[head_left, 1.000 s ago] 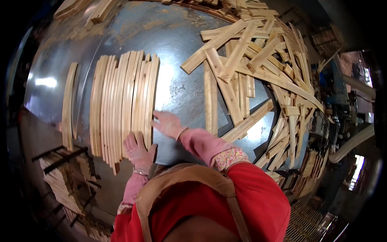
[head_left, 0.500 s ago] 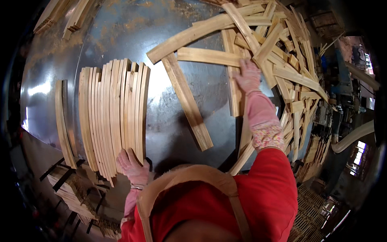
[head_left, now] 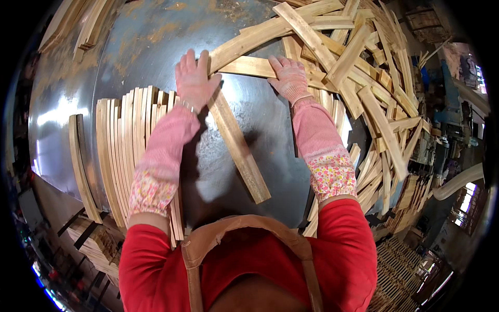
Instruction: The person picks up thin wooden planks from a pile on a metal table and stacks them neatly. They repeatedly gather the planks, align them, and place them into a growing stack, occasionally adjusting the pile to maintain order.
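My left hand (head_left: 196,82), in a pink glove, has its fingers spread at the left end of a long curved wooden slat (head_left: 254,41). Below that slat lies a straighter wooden slat (head_left: 243,66), and the gloved fingers of my right hand (head_left: 290,78) rest stretched out across it. Between my forearms another slat (head_left: 239,145) lies slanting on the metal table (head_left: 208,187). My left forearm partly covers a row of slats (head_left: 122,140) standing side by side. What lies under my palms is hidden.
A jumbled heap of wooden slats (head_left: 358,62) fills the right side of the table. A separate pair of slats (head_left: 83,166) lies at the left, and more slats (head_left: 93,26) sit at the far left. Stacked wood (head_left: 96,249) stands below the table's left edge.
My left hand has moved from the near end of the slat row up to the curved slat. My right hand has shifted left. A slat at the heap's right has swung steeper.
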Motion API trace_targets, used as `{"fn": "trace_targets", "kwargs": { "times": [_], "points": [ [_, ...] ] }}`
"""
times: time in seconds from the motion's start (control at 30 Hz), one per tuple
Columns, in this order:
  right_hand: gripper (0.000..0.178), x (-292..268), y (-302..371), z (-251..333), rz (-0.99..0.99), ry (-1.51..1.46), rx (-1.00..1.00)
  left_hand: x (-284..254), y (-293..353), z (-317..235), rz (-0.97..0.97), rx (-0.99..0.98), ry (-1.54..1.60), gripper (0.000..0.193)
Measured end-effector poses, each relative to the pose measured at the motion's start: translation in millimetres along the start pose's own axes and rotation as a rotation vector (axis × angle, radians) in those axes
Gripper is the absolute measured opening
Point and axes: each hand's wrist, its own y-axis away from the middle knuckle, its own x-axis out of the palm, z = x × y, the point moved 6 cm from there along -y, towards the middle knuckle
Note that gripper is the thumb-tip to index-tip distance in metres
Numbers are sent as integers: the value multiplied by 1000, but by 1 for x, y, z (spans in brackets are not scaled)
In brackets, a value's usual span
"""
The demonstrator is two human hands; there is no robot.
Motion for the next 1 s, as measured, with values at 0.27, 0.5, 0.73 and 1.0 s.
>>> {"fn": "trace_targets", "kwargs": {
  "times": [0.27, 0.5, 0.73, 1.0],
  "points": [
    [76, -63, -46, -55, -1, 2, 106, -65, -113, 12, 342, 25, -60, 44],
    [70, -170, -41, -47, 52, -1439, 378, -118, 11, 24, 554, -605, 1772, 78],
    [58, -94, 45, 135, -316, -1677, 600, -51, 176, -66, 434, -313, 1076, 100],
    [74, -9, 248, 216, 125, -372, 282, -105, 290, 7, 576, -783, 959, 73]
  ]
}}
